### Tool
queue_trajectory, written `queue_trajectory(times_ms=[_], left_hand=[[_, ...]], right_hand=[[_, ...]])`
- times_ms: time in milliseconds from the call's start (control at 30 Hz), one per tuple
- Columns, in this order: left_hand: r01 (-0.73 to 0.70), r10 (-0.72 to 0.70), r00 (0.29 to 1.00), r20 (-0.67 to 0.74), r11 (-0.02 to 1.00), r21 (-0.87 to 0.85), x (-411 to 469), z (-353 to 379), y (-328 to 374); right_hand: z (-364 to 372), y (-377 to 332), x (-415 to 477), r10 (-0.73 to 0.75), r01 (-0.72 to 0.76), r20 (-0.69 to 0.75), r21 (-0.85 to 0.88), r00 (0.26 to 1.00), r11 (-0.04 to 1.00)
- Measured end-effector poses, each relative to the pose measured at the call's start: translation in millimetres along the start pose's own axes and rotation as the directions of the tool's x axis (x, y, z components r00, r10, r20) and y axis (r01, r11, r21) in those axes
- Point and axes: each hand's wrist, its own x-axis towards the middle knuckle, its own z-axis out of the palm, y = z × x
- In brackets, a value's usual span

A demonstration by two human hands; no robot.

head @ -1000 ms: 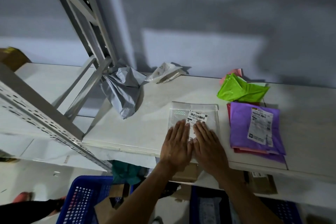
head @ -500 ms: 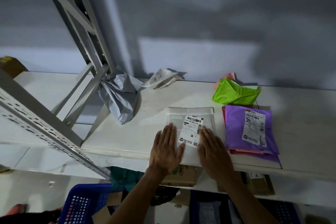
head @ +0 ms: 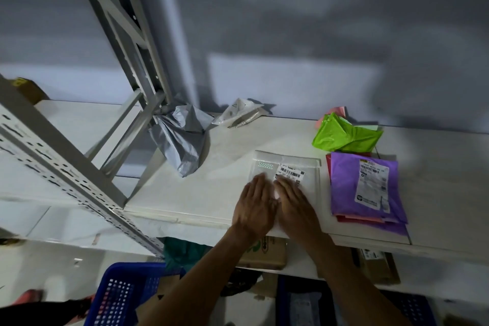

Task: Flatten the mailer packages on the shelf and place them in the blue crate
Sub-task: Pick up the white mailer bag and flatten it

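While both forearms reach up from the bottom edge of the head view, the left hand [head: 255,206] and right hand [head: 295,206] lie palm-down, side by side, on a clear mailer [head: 309,182] with a barcode label. Their fingers are straight and close together, pointing toward the wall, and the inner edges of the two hands touch; neither hand curls round anything. The clear mailer lies flat near the front edge of the white shelf [head: 206,193], its near half covered by the hands. Just to its right sits a flat purple mailer [head: 346,185] on top of a red one [head: 328,164], and behind those a crumpled green mailer [head: 344,136] with a pink one [head: 338,110] peeking out beyond it. A puffy grey mailer [head: 182,140] leans at the foot of the metal upright [head: 66,169] to the left, with a small white pouch [head: 239,112] near the wall. Below the shelf, at lower left, stands the blue crate [head: 119,296].
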Motion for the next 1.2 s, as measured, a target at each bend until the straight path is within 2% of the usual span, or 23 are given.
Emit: queue_trajectory(times_ms=[67,133,367,667,867,1200], left_hand=[[-0.130,0.130,0.992,-0.008,0.991,-0.013,2.3,3.6,-3.2],[-0.164,0.163,0.986,-0.031,0.986,-0.025,3.0,6.2,-7.2],[-0.148,0.143,0.984,-0.104,0.988,-0.047,-0.5,10.8,-11.5],[-0.123,0.122,0.990,-0.074,0.992,-0.014,-0.8,14.1,-10.5],[-0.065,0.059,0.995,-0.080,0.995,-0.078,-1.8,10.2,-10.7],[-0.054,0.047,0.997,-0.060,0.992,-0.118,-1.3,15.2,-11.6]], right_hand=[[5.3,0.7,-2.2,-0.036,0.036,-0.012,-0.031,0.999,0.999],[8.7,4.4,-4.0,-0.047,0.046,-0.014,-0.060,0.999,0.997],[8.9,4.8,-5.9,-0.049,0.048,-0.020,-0.058,0.999,0.997],[8.5,5.1,-4.5,-0.021,0.022,0.012,-0.079,1.000,0.997],[3.7,15.1,-13.0,0.001,0.002,0.038,-0.088,0.999,0.996],[-2.5,26.7,-25.6,0.085,-0.081,0.064,-0.067,0.994,0.994]])
